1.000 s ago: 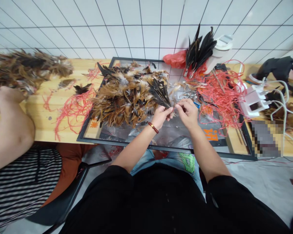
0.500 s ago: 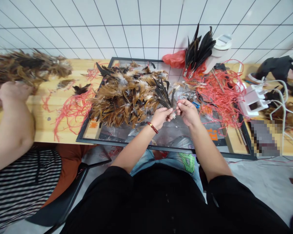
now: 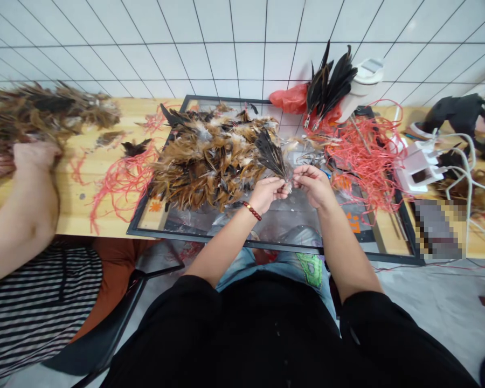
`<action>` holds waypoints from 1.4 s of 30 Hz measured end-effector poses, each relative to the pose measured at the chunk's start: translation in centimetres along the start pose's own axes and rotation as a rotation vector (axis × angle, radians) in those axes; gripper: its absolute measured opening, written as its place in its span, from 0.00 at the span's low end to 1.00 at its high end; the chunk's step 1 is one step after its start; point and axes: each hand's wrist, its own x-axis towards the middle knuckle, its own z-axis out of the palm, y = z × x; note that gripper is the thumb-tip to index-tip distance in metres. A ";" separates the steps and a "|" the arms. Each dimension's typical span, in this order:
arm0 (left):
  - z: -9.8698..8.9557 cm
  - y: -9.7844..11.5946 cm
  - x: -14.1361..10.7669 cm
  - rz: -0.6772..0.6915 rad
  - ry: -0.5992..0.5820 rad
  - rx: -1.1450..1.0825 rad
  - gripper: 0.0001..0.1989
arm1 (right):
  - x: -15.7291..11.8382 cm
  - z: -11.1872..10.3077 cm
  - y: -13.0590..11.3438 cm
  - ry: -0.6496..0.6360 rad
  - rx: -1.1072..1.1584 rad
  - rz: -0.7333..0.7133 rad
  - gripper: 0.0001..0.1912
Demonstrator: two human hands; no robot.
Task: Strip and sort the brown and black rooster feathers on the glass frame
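Observation:
My left hand (image 3: 270,194) pinches the quill ends of a small bundle of dark feathers (image 3: 271,154), whose tips fan up and to the left. Close by on the right, my right hand (image 3: 312,184) has its thumb and fingertips pressed together beside the quills; what they hold is too small to make out. A large heap of brown feathers (image 3: 214,161) lies on the black-framed glass panel (image 3: 226,240), left of the bundle. Right of my hands is a tangle of red plastic strands (image 3: 367,161).
Black feathers (image 3: 327,89) stand by a red bag (image 3: 286,99) and a white container (image 3: 366,81). White chargers with cables (image 3: 420,167) are at the right. A co-worker's arm (image 3: 28,199) reaches toward feathers (image 3: 52,113) at the left. Red strands (image 3: 121,180) lie nearer.
The dark feather bundle has turned and its tips look more closely grouped. My right hand has shifted slightly at the quills. The co-worker's hand has moved a little to the right.

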 end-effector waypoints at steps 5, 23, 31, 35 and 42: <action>0.0 -0.1 0.2 0.051 0.015 0.016 0.09 | -0.2 0.1 0.2 -0.026 -0.133 -0.047 0.17; 0.1 0.3 0.0 0.024 -0.039 -0.122 0.11 | 0.0 0.2 0.6 0.013 -0.080 -0.007 0.24; 0.3 0.4 0.2 0.076 0.068 -0.232 0.09 | 0.2 -0.1 0.3 0.117 -0.153 -0.102 0.25; 0.1 0.5 0.2 0.112 0.070 -0.261 0.08 | 0.6 -0.9 0.4 0.280 -0.236 -0.217 0.23; 0.2 0.8 0.0 0.117 0.072 -0.237 0.09 | -0.5 0.0 0.6 0.038 -0.611 -0.320 0.24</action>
